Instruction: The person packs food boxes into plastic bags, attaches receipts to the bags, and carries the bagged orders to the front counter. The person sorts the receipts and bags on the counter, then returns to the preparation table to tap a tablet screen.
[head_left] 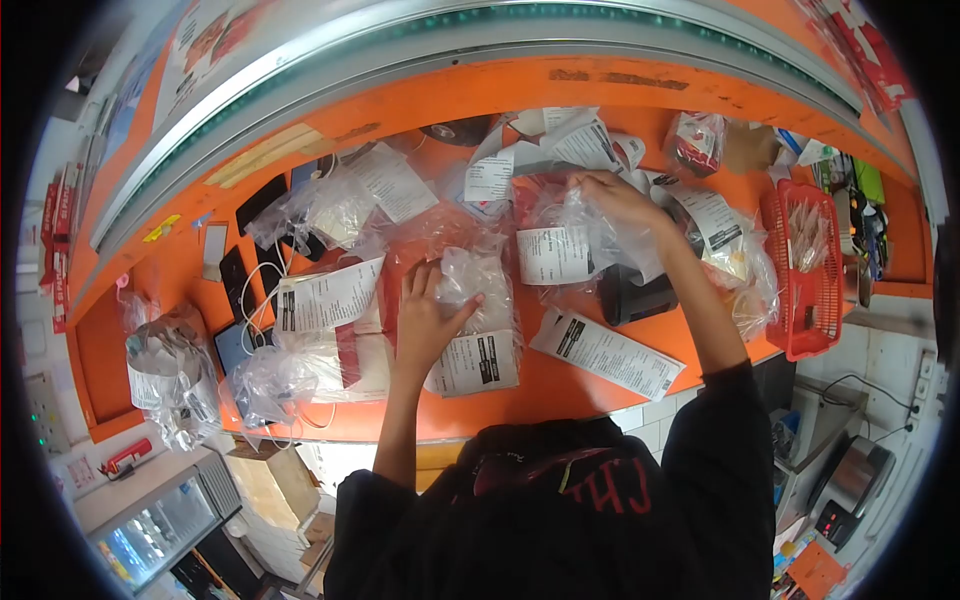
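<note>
My right hand (622, 205) is closed, its fingers pinching the gathered top of a clear plastic bag (612, 238). A white printed receipt (553, 256) lies against the front of that bag. With fingers and thumb apart, my left hand (428, 318) rests at the side of another clear plastic bag (483, 285), which has pale contents. A receipt (476, 364) hangs at that bag's lower edge. Near my right forearm sits a black container (637, 295), partly covered by the bag. A long loose receipt (608, 353) lies flat below it.
More bags with receipts, including a bag (340, 215) and a receipt (330, 298), crowd the orange counter (560, 393) on the left. A red basket (800, 335) stands at the right, beside a filled bag (745, 285). White cables (262, 290) and a crumpled-paper container (165, 365) are at far left.
</note>
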